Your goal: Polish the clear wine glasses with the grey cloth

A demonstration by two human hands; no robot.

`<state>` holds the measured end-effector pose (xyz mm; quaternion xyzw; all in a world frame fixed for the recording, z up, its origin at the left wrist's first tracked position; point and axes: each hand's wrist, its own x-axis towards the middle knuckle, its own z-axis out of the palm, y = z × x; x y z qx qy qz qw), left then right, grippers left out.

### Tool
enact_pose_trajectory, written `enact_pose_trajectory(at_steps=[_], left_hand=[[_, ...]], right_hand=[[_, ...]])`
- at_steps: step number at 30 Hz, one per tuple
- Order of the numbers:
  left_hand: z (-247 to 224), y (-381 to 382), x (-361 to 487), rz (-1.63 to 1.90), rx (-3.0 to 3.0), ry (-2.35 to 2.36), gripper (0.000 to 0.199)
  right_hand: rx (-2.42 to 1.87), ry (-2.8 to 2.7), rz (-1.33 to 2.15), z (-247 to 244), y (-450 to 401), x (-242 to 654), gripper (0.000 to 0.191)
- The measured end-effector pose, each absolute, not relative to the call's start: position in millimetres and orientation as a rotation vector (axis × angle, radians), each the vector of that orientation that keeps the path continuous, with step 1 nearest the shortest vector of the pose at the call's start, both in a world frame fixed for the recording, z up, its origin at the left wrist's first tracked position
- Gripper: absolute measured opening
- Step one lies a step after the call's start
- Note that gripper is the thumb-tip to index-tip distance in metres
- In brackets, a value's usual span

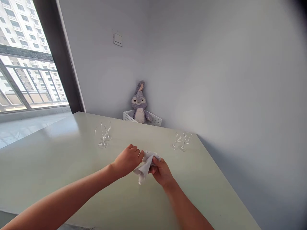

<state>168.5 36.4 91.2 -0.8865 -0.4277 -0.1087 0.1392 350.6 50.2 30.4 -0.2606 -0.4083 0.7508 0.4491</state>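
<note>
Enters from the near side with two bare forearms (72, 198), above the table. Curls the left hand (128, 160) closed against the left side of a white cloth (144, 166); cannot tell if something is inside these fingers. Grips the cloth with the right hand (161, 171), in the air over the middle of the table, with loose folds hanging down. Farther on, to the left, shows two clear stemmed glasses (103, 137), upright and close together; to the right, two more stemmed glasses (183, 142), also upright. Beyond the far edge, shows a purple plush toy (139, 103) in a white perforated basket (155, 119), partly hidden by this edge. Underneath, has a glossy pale-green table (107, 198). Behind, has plain grey walls (216, 64) with a light switch (118, 38); at far left, a window (31, 57) with a railing (35, 84) and tall buildings (26, 25).
</note>
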Motion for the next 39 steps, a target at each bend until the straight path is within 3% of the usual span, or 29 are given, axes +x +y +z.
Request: enact_pose_trajectory(at_steps=[4, 6, 12, 15, 18, 23, 29, 35, 39], left_hand=[[105.6, 39.0, 156.4, -0.265, -2.649, -1.226, 0.02], [116.4, 38.7, 147.3, -0.326, -2.781, -1.364, 0.024], [116.8, 34.6, 134.6, -0.472, -3.48, -2.139, 0.036], [96.7, 34.2, 137.6, -0.849, -3.623, -2.411, 0.04], [76.7, 36.0, 141.7, -1.203, -3.609, -2.482, 0.046], [59.1, 45.2, 143.1, -1.601, -3.145, -2.695, 0.051], [64.9, 52.1, 139.2, -1.113, -2.61, -2.738, 0.041], [66.7, 43.8, 150.0, -0.712, -2.61, -2.259, 0.011], [61.5, 32.1, 165.6, -0.496, -2.617, -2.054, 0.019]], right_hand=[[-0.651, -1.285, 1.82, 30.3, 38.3, 344.5, 0.019], [-0.693, -1.596, 1.627, 30.6, 33.9, 345.0, 0.012], [-0.655, -2.204, 0.355, 27.2, 46.1, 362.0, 0.03], [-0.674, -2.224, 0.021, 28.7, 54.8, 372.3, 0.04], [-0.714, -2.191, -0.09, 28.7, 61.3, 377.7, 0.045], [-0.89, -1.966, -0.203, 25.8, 67.9, 382.4, 0.049], [-0.957, -2.048, -0.349, 39.8, 53.0, 379.9, 0.054], [-0.962, -2.229, -0.302, 34.0, 39.3, 350.8, 0.052], [-0.873, -2.254, -0.222, 29.7, 39.8, 339.7, 0.055]])
